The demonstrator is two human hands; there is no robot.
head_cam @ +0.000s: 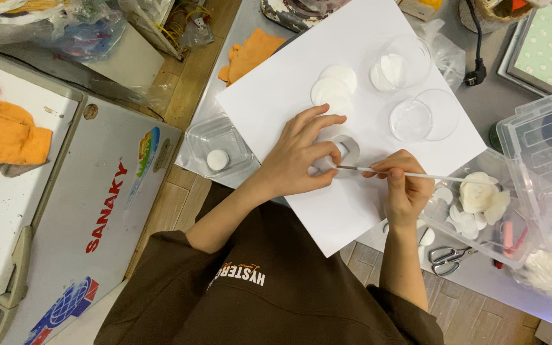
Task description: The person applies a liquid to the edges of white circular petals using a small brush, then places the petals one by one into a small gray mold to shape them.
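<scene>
- My left hand (pixel 298 156) pinches a small white disc (pixel 342 151) against the sheet of white paper (pixel 352 204); my right hand (pixel 405 188) is closed around a thin white stick (pixel 416 174), its tip touching the disc.
- The disc looks light, soft and easily dented, so I judge its rim the safest place to hold.
- It is pale, round and flat.
- More white discs (pixel 332 86) lie further up the paper, near two clear dishes (pixel 420 115).

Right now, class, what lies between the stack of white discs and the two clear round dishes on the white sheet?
Only bare white sheet separates the white discs from the clear dishes, as the head view shows.
</scene>
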